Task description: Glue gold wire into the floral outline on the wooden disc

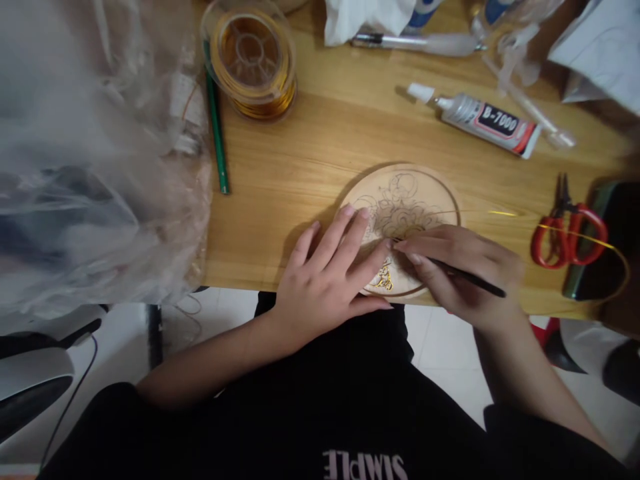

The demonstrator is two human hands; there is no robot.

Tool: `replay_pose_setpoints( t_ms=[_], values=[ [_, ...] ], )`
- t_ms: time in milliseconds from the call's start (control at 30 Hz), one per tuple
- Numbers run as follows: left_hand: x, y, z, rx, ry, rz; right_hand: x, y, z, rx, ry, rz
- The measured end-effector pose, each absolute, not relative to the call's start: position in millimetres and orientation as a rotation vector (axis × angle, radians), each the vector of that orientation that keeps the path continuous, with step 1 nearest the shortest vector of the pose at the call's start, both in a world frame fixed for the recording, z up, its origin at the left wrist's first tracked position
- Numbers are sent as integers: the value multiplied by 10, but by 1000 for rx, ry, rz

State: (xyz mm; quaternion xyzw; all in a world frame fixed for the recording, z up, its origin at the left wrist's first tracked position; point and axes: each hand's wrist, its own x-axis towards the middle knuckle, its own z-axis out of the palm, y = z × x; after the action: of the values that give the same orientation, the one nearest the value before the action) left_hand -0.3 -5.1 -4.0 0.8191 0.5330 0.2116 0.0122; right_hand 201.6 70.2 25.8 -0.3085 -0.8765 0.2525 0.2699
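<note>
A round wooden board (440, 190) with a raised rim lies at the table's front edge, a swirling pattern drawn in dark lines on its face. A small piece of gold wirework (385, 277) sits on its lower part. My left hand (325, 280) rests flat over the board's left side, fingers spread, its index fingertip close to the tool tip. In my right hand (463, 267) is a slim black tool that looks like tweezers (470, 279), its tip down at the board's middle. Whether the tip grips anything is hidden by the fingers. Gold wire (503, 213) stretches rightward from the board.
Red-handled pliers (567, 233) lie at right, partly over a dark phone-like object (620, 227). Behind the board are a B-7000 glue tube (490, 123) and a pen (420, 43). A gold wire spool (253, 63), green pencil (216, 133) and plastic bag (100, 153) occupy the left.
</note>
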Motion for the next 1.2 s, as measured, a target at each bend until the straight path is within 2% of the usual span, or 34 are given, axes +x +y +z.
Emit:
replay_pose_setpoints(
  t_ms=[233, 467, 1200],
  values=[
    [5, -64, -44, 2534, 1648, 645, 1998, 569, 209, -1158, -2115, 635],
    [10, -70, -52, 2547, 1655, 627, 1887, 461, 251, -1238, -2029, 621],
    [18, -68, -30, 2529, 1668, 631, 1658, 327, 372, -1383, -2268, 220]
  ],
)
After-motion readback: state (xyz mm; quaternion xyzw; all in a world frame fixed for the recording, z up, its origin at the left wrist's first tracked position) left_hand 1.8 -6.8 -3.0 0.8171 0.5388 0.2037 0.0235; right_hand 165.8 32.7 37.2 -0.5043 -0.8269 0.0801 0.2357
